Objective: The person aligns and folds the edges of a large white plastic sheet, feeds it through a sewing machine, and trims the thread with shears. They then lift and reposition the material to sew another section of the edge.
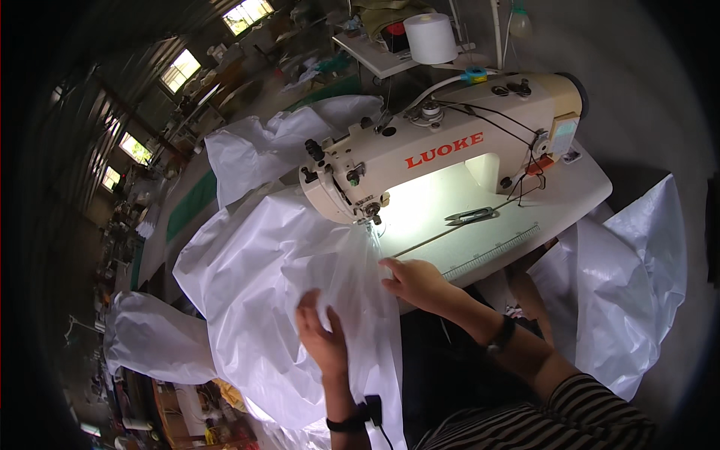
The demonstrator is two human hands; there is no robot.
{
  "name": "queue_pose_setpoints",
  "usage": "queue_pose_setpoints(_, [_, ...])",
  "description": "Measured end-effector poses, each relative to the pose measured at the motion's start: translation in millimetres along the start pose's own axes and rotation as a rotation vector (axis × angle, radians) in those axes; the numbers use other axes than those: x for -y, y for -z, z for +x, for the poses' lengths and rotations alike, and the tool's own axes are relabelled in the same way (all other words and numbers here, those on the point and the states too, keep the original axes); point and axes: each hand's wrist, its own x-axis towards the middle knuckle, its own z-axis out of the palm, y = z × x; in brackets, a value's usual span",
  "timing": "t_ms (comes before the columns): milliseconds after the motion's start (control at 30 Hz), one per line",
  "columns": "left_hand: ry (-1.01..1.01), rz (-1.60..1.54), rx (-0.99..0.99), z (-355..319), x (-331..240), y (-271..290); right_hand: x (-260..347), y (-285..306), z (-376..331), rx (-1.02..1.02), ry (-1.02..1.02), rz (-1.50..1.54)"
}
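Left hand (322, 339): fingers loosely curved and parted, thumb standing away from them, with a wide gap between. It is over the middle of the white sheet (262, 262); no grip on the material is visible, and whether the fingertips press on it cannot be told.

Right hand (417, 283): index finger extended toward the sheet's right edge, just in front of the needle area (370, 219); the other fingers are curled. Whether finger and thumb pinch the edge cannot be determined.

The sheet lies creased at the left of the sewing machine (435, 154), its gathered edge reaching the needle area, and hangs down toward the person. On the lit machine bed (420, 225), thread snips (471, 216) lie well apart from both hands. A cone of white thread (430, 39) stands behind the machine.
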Motion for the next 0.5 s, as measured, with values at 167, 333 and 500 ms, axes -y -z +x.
queue_pose_setpoints(167, [0.035,0.126,0.163,-135,-50,-9,-29,19,-93,0.525,-0.264,0.447])
queue_pose_setpoints(333, [0.148,0.112,0.072,-174,-3,0,-55,-39,-99,0.481,-0.090,0.276])
queue_pose_setpoints(500, [0.374,-0.277,-0.134,-135,-15,62,-18,-133,-66,0.635,0.237,0.807])
